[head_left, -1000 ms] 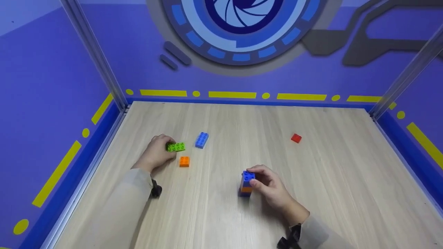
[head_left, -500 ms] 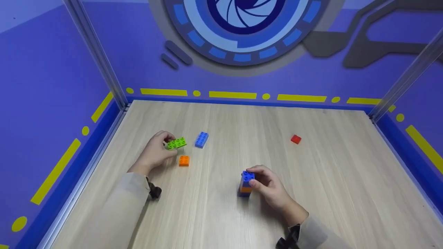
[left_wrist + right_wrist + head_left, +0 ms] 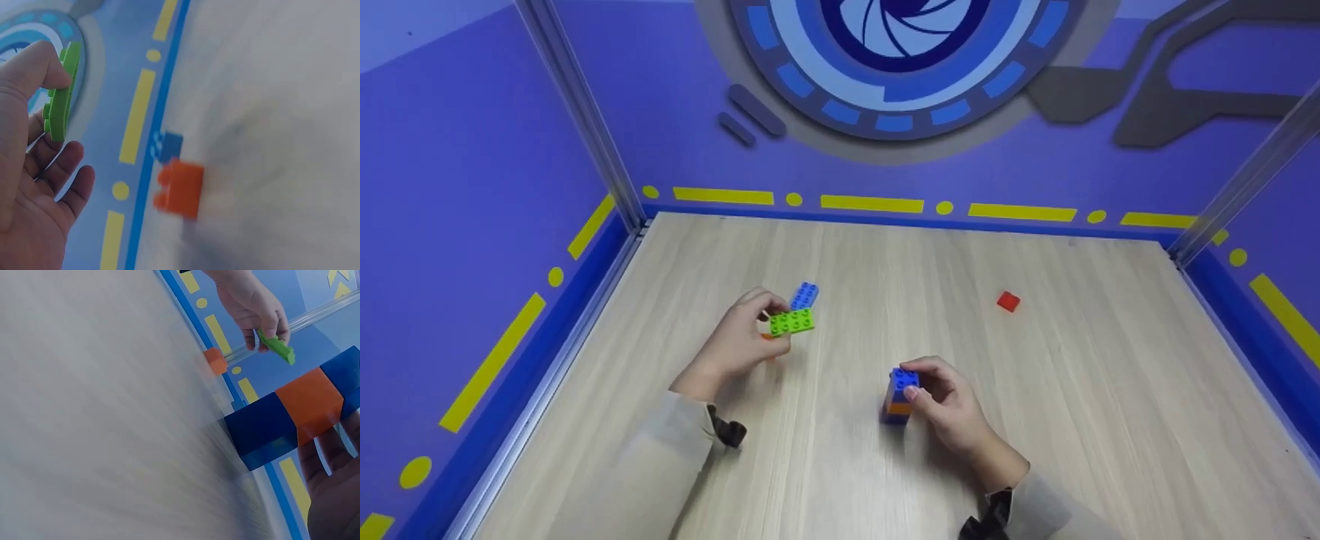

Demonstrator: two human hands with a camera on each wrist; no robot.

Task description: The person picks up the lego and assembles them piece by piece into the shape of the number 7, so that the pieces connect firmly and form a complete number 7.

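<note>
Between the thumb and fingers of my left hand (image 3: 731, 345) is a flat green toy building brick (image 3: 793, 322), pinched at its left end. The left wrist view has this brick raised off the table, its studs turned toward the palm. My right hand (image 3: 956, 411) grips an upright stack of bricks (image 3: 898, 409) by its upper part. Dark blue, orange and dark blue layers make up the stack, and its foot is at the tabletop. An orange brick (image 3: 184, 188) lies below my left hand, mostly covered in the head view. Just behind the green brick lies a lighter blue brick (image 3: 808, 292).
A small red brick (image 3: 1009, 301) lies toward the back right of the wooden table (image 3: 1095, 375). Purple panels with yellow marks, such as the back wall (image 3: 607, 97), enclose the table on three sides.
My left hand has lifted the green brick and carried it to the right, over the orange brick and toward the light blue one. My right hand stays on the stack.
</note>
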